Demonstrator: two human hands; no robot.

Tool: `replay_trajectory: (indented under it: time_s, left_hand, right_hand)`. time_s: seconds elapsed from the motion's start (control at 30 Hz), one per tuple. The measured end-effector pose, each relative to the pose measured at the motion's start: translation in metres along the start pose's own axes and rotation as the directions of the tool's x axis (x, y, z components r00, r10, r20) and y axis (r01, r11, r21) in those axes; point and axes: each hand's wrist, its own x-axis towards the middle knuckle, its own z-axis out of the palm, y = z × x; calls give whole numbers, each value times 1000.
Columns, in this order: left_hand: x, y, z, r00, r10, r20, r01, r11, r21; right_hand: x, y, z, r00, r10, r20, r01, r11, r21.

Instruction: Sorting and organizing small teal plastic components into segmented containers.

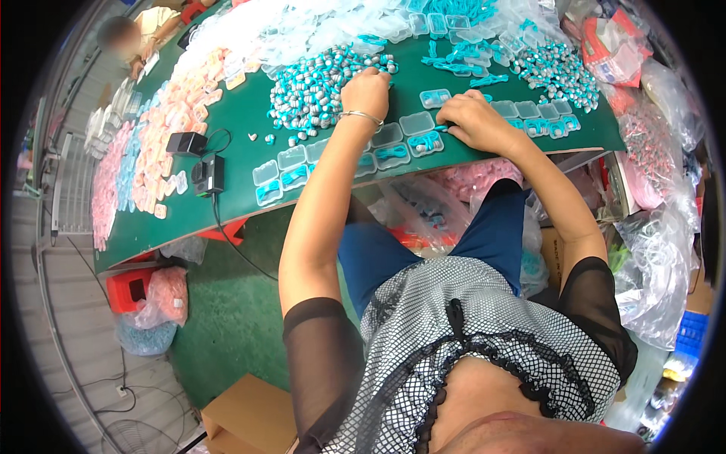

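My left hand (364,94) reaches to the right edge of a heap of small grey-and-teal capsule-like pieces (310,91). Its fingers are curled in, and whatever is between them is hidden. Lower to the right, my right hand (478,123) has its fingers bent together by an open clear plastic box (425,144) holding teal contents. A small teal bit shows at those fingertips, too small to name. More open clear boxes (392,154) with teal pieces line the table's near edge on both sides of my right hand. Just beyond it lies a filled clear box (435,98).
Clear empty cases (302,30) cover the green table's (246,159) far side. Peach cases (174,121) and two black devices (207,175) with a cable lie left. A second grey-and-teal heap (556,72) is at right. Another person (151,30) sits far left; plastic bags (654,250) crowd the right.
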Motion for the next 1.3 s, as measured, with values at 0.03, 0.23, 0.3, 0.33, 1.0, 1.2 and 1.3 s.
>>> replay_trajectory:
  time_s: [0.03, 0.23, 0.3, 0.33, 1.0, 1.2, 1.3]
  left_hand:
    - [5, -2, 6, 1000, -1, -4, 1, 1000, 2]
    - [15, -4, 12, 989, 43, 142, -60, 991, 118]
    - [12, -5, 11, 989, 66, 133, -77, 994, 78]
    - [8, -5, 9, 992, 67, 111, -69, 997, 15]
    - [-120, 18, -56, 992, 107, -67, -124, 922, -367]
    - [-116, 21, -61, 996, 93, 16, -87, 966, -244]
    - [-113, 18, -62, 997, 73, 28, -61, 952, -299]
  right_hand:
    - [1, 1, 1, 1000, -3, -2, 3, 1000, -2]
    - [1, 4, 1, 998, -60, -22, 59, 998, -26]
    - [-1, 8, 2, 998, 5, 58, -8, 999, 42]
    - [-3, 8, 1, 998, 5, 57, -7, 999, 43]
    - [17, -82, 40, 978, 8, -210, -10, 1000, -6]
    - [21, -84, 38, 979, -35, -202, 17, 996, -90]
    - [22, -83, 36, 986, 10, -166, -21, 998, -63]
